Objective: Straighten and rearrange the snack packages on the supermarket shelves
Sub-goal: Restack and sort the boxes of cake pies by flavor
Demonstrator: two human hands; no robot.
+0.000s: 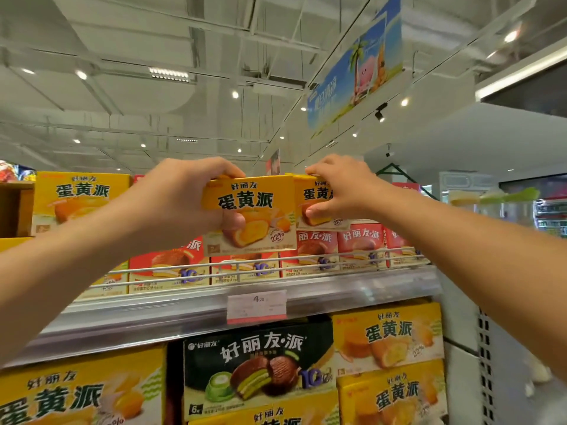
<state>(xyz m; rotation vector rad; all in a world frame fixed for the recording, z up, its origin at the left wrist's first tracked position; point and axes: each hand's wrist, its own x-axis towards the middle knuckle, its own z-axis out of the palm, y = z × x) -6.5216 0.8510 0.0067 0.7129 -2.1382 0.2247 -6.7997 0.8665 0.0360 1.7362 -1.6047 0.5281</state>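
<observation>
Reaching up to the top row, the left hand (184, 197) has its fingers (233, 220) clamped on a yellow box (250, 210), thumb on the face, the rest over its top edge. Just right of those fingers, the right hand (340, 191) pinches a second yellow box (313, 197) the same way. Both stand on red boxes (359, 240) beyond the fingers; a careless shove could topple either over the wire rail (245, 265).
</observation>
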